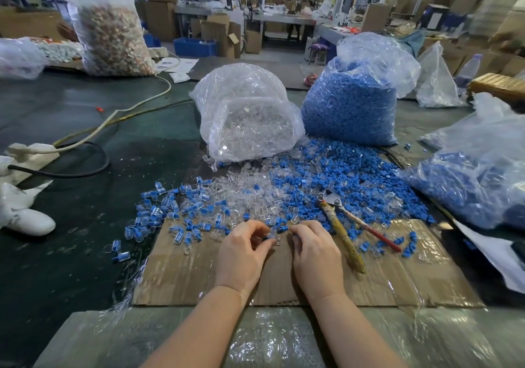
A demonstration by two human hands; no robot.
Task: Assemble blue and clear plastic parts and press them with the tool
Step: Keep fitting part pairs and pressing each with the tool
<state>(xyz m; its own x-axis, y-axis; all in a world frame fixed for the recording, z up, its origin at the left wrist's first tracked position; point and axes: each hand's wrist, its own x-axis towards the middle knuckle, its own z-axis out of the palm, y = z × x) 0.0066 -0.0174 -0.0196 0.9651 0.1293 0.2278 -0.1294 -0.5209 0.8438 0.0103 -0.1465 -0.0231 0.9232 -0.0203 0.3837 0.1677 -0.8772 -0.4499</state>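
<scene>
In the lower middle of the frame the person's two hands meet over a sheet of cardboard [369, 282] on the bench [71, 129]. The left hand [244, 257] has its fingers curled and pinches a small clear part with some blue on it at the fingertips. The right hand [315, 254] is curled too, its fingertips close to a blue part [282, 228] just between the hands; if it really holds this piece, I cannot tell.

I judge the step is to join one blue piece with one clear piece. To do it well, the two pieces should be lined up straight before pushing, and held near their ends, because they are small and slippery.

The loose blue parts [326, 174] and clear parts [250, 188] lie mixed in a heap above the hands, in the centre of the frame. Already joined pieces [159, 211] seem to lie at the centre left. The tool [341, 225], with a red handle and a wrapped yellowish one, lies right of the hands, partly on the heap, untouched.

Behind stand a bag of clear parts [244, 112] and a bag of blue parts [352, 103]; another bag [477, 174] is at the right edge. Scattered pieces crowd the working place, so a wrong one is easily picked
</scene>
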